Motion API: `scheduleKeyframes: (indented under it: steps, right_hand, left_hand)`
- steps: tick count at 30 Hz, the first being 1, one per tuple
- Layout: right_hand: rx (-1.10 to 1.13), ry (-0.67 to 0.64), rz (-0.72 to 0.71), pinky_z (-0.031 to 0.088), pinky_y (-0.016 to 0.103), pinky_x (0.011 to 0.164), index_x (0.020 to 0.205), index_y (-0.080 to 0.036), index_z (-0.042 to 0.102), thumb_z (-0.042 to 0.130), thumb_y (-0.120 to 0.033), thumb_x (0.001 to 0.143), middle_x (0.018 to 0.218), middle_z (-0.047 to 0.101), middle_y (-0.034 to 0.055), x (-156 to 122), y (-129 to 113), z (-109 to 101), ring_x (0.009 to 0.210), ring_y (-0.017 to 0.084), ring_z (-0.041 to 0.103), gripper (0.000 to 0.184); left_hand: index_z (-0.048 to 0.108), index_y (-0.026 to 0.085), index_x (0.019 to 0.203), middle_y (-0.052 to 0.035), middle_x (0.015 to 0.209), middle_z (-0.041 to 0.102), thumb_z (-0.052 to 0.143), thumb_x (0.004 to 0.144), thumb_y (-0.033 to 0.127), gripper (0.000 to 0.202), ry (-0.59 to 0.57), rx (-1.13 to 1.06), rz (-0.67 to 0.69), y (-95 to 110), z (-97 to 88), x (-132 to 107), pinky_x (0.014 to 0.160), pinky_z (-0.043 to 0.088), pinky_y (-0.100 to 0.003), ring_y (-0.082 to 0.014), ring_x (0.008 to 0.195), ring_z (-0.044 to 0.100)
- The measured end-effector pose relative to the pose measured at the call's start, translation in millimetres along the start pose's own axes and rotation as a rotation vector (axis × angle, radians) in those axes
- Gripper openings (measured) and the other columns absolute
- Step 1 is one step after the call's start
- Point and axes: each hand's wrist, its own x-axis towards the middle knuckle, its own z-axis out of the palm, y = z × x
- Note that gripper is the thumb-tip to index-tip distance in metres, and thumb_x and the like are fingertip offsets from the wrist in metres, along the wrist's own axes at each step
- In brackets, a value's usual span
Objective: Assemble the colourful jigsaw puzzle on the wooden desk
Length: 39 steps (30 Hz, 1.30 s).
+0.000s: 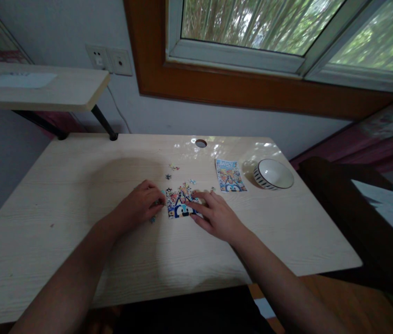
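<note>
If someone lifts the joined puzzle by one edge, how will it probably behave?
The joined puzzle would probably bend or break apart, since its ragged upper edge and the loose pieces nearby suggest it is made of small parts. It is likely light, looking thin and flat on the table.

The puzzle (pixel 183 211) showed a face in dark blue, light blue and white beneath dense multicoloured speckling. At two o'clock from it, the card (pixel 231 176) bore a matching pattern under a pale blue top. Beyond, between two and three, the bowl (pixel 275 174) was white inside, dark-striped outside. The window surround (pixel 245 90), at one o'clock, was orange-brown.
</note>
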Motion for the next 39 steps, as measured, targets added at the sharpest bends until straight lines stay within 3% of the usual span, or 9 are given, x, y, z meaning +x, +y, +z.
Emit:
scheduleKeyframes:
  steps: [12, 20, 31, 39]
  right_hand:
    - [0.126, 0.019, -0.099, 0.056, 0.048, 0.096, 0.132, -0.028, 0.068, 0.062, -0.031, 0.099, 0.128, 0.066, 0.0115, -2.0, 0.8, -0.3, 0.115, 0.027, 0.065, 0.034]
    - [0.174, 0.102, -0.124, 0.059, 0.043, 0.094, 0.128, -0.026, 0.069, 0.062, -0.028, 0.1, 0.122, 0.07, 0.0116, -2.7, 0.6, 0.6, 0.112, 0.025, 0.067, 0.03]
    - [0.179, 0.224, -0.218, 0.056, 0.038, 0.082, 0.112, -0.024, 0.073, 0.068, -0.027, 0.098, 0.101, 0.076, 0.0054, 4.7, -9.8, 4.7, 0.093, 0.02, 0.07, 0.015]
    - [0.224, 0.235, -0.135, 0.056, 0.036, 0.082, 0.105, -0.023, 0.071, 0.068, -0.029, 0.098, 0.099, 0.074, 0.006, 4.2, -8.2, 6.4, 0.092, 0.02, 0.069, 0.01]
  left_hand:
    - [0.071, 0.019, 0.105, -0.0061, 0.096, 0.072, 0.063, 0.099, 0.024, 0.012, 0.127, -0.007, 0.037, 1.0, 5.0, 3.1, 0.091, 0.051, -0.037, -0.022, 0.099, 0.06]
    - [0.071, 0.023, 0.111, -0.0052, 0.1, 0.073, 0.063, 0.098, 0.023, 0.015, 0.144, -0.082, -0.009, 10.8, 11.3, 5.5, 0.09, 0.053, -0.036, -0.0213, 0.1, 0.063]
    - [0.07, 0.023, 0.106, -0.0056, 0.098, 0.07, 0.068, 0.093, 0.021, 0.013, 0.235, -0.133, 0.102, 34.4, 35.8, 9.7, 0.086, 0.055, -0.034, -0.0198, 0.096, 0.064]
    - [0.067, 0.021, 0.098, -0.0047, 0.092, 0.069, 0.064, 0.097, 0.02, 0.004, 0.243, -0.048, 0.19, 43.5, 36.9, 12.5, 0.084, 0.054, -0.033, -0.0194, 0.094, 0.063]
